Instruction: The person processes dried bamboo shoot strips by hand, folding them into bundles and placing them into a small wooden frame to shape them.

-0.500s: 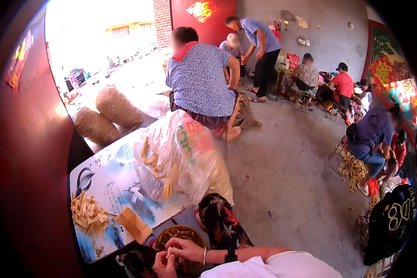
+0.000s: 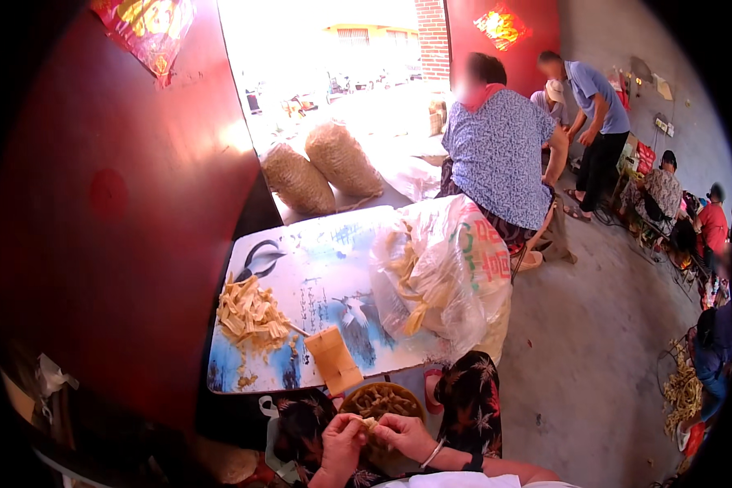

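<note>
My left hand (image 2: 339, 443) and my right hand (image 2: 405, 435) meet over my lap, fingertips of both pinched shut on a small pale strip of dried husk-like material (image 2: 369, 422), held just above the round brown woven basket (image 2: 380, 404) of similar bits. I judge the strip to be very light, dry and thin — stiff enough to snap if bent sharply — so I would hold it by its two ends with soft pressure rather than squeeze its middle. On the low table with the blue-and-white painted top (image 2: 325, 268) lie a heap of pale cut strips (image 2: 250, 313), a tan wooden block (image 2: 333, 359) and a bulging clear plastic bag of more strips (image 2: 439, 276).
</note>
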`<action>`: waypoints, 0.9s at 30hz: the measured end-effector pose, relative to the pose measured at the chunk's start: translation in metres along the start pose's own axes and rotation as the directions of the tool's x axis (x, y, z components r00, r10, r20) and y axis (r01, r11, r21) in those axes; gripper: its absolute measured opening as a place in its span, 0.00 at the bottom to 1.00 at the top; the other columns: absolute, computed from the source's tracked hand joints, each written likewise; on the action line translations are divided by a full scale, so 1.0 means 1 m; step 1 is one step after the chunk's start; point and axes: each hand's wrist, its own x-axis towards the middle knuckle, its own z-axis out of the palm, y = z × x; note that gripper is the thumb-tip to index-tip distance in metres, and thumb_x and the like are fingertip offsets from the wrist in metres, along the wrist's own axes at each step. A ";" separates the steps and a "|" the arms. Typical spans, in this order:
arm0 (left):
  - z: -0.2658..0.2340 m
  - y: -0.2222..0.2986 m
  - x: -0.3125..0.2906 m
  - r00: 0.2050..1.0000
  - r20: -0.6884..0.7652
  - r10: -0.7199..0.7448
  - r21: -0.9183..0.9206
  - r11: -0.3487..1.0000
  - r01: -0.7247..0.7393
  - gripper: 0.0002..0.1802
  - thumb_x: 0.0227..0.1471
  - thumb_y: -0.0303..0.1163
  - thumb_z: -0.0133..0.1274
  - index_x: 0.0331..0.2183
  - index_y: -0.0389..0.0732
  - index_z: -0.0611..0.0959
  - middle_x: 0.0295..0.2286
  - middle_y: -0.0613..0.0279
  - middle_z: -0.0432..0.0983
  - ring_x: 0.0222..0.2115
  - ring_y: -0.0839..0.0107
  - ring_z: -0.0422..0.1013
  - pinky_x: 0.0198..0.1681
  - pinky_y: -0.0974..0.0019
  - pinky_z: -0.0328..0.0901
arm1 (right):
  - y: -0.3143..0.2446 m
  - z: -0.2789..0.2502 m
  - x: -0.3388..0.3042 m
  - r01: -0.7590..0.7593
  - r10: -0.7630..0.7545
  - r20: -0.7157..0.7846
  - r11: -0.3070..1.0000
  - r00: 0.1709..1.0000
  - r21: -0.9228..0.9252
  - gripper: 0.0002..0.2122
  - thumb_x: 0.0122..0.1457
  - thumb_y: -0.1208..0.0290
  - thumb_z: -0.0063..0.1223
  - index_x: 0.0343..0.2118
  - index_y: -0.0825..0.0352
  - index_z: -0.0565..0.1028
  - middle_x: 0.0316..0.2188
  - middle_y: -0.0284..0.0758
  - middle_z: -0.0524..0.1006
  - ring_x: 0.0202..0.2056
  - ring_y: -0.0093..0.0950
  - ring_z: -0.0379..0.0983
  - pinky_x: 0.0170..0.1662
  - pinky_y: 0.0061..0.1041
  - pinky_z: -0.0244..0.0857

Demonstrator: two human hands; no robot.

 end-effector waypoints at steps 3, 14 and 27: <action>0.006 -0.006 -0.006 0.993 0.074 -0.093 -0.131 0.986 0.102 0.10 0.59 0.29 0.50 0.43 0.40 0.75 0.40 0.60 0.75 0.39 0.70 0.73 0.47 0.67 0.67 | -0.022 0.006 0.003 0.197 -0.235 -0.113 0.941 0.965 -0.275 0.07 0.59 0.68 0.54 0.32 0.67 0.74 0.22 0.35 0.76 0.23 0.27 0.74 0.29 0.24 0.67; 0.018 0.002 -0.002 0.985 -0.010 0.175 0.316 0.935 -0.163 0.12 0.58 0.30 0.47 0.43 0.34 0.76 0.35 0.63 0.76 0.37 0.75 0.71 0.45 0.72 0.64 | -0.016 0.003 0.009 0.453 -0.558 -0.067 0.734 0.827 -0.506 0.03 0.55 0.73 0.52 0.30 0.67 0.74 0.26 0.41 0.75 0.28 0.41 0.74 0.31 0.36 0.68; 0.040 -0.012 -0.009 0.990 0.127 -0.055 0.243 0.970 0.023 0.09 0.59 0.28 0.51 0.42 0.37 0.77 0.29 0.71 0.73 0.26 0.83 0.67 0.32 0.79 0.63 | -0.008 -0.030 0.028 0.106 -0.122 -0.067 0.973 0.990 -0.204 0.11 0.61 0.66 0.48 0.34 0.70 0.77 0.27 0.35 0.78 0.31 0.25 0.75 0.36 0.25 0.67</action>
